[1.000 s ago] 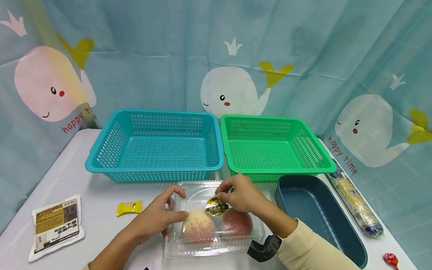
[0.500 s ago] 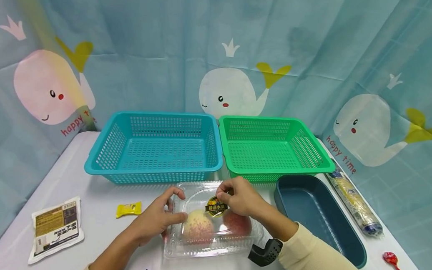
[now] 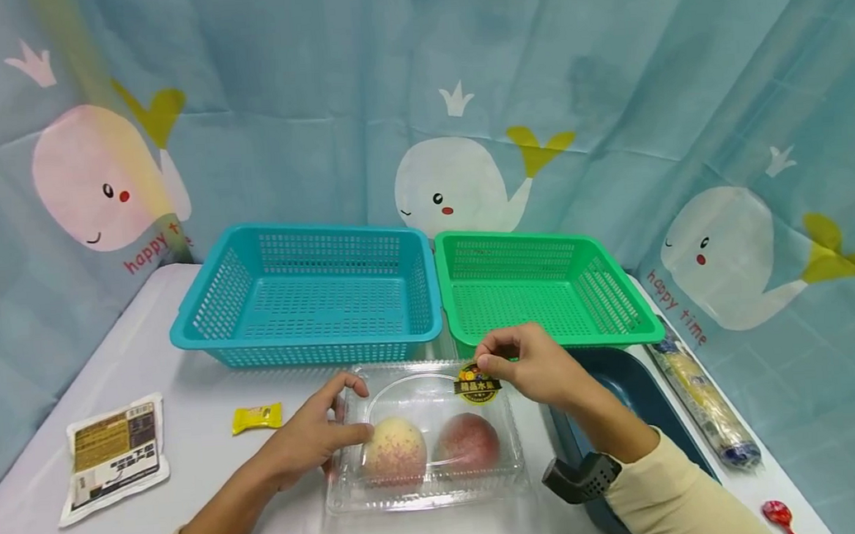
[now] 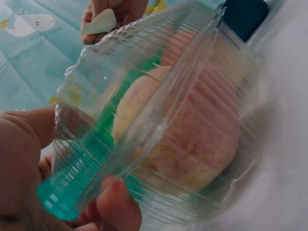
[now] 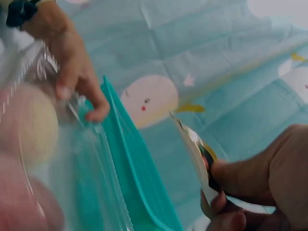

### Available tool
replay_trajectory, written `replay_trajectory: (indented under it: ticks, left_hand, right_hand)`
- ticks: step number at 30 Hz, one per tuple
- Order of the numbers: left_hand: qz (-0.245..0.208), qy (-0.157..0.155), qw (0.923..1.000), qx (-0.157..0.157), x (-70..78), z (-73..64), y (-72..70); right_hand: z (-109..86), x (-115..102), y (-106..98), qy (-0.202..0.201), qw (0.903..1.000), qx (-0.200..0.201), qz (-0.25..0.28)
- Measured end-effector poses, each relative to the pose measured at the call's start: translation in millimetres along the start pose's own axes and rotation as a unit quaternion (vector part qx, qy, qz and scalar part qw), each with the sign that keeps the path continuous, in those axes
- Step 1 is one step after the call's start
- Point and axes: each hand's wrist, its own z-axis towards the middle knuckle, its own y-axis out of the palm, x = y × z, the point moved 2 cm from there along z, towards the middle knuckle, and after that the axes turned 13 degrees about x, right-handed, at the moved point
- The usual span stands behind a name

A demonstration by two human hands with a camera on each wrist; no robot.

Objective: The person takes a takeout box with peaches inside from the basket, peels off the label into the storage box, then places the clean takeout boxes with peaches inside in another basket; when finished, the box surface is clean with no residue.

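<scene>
A clear plastic fruit box (image 3: 424,496) sits at the front middle of the table, lid down, with two peaches in it. The left peach (image 3: 396,451) is yellowish and pink, the right one (image 3: 470,443) darker red. My left hand (image 3: 308,432) grips the box's left side, its fingers round the ridged edge in the left wrist view. Between right thumb and fingers I pinch a round black and gold sticker (image 3: 478,385) with fruit printed on it; its pale back (image 4: 100,26) shows in the left wrist view. My right hand (image 3: 531,367) holds it off the lid, by the box's back right corner.
Behind the box stand a blue basket (image 3: 329,350) and a green basket (image 3: 541,292). A dark blue tub (image 3: 617,527) lies partly under my right arm. Around these are a long wrapped pack (image 3: 705,396), a red lollipop (image 3: 777,513), a yellow packet (image 3: 257,417) and a foil pouch (image 3: 115,454).
The sticker has come off the middle of the lid, and my right hand has carried it right and slightly up. My left hand keeps its hold on the box.
</scene>
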Motion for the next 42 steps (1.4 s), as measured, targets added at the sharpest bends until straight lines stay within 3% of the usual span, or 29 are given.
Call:
replay_trajectory:
  ticks: [6, 10, 19, 25, 30, 35, 42]
  left_hand:
    - [-0.003, -0.005, 1.0, 0.0, -1.7, -0.5, 3.3]
    - [-0.011, -0.008, 0.9999, -0.005, -2.3, -1.4, 4.3]
    - [-0.016, -0.012, 0.9998, -0.006, -2.6, -2.5, 5.1]
    - [-0.012, -0.009, 0.9999, 0.001, -2.2, -2.3, 3.3]
    - [-0.009, -0.011, 0.9999, 0.008, -1.6, -2.1, 1.6]
    - [-0.006, -0.012, 0.9998, 0.014, -0.9, -2.2, 0.6]
    - [-0.006, -0.011, 0.9998, 0.017, -0.4, -1.6, 1.1]
  right_hand:
    - [-8.5, 11.0, -36.5, -0.019, 0.9984, -0.051, 0.012]
    - [-16.0, 22.0, -59.2, -0.033, 0.9969, -0.063, 0.033]
    - [-35.6, 53.9, -98.4, -0.025, 0.9997, -0.005, 0.001]
    - [-44.1, 78.0, -110.3, -0.014, 0.9994, -0.032, 0.001]
    - [-47.7, 103.3, -116.1, 0.02, 0.9995, -0.025, -0.01]
    - [-49.8, 129.6, -116.5, 0.034, 0.9992, -0.017, -0.01]
    - [-51.9, 158.8, -113.6, 0.086, 0.9953, -0.038, -0.02]
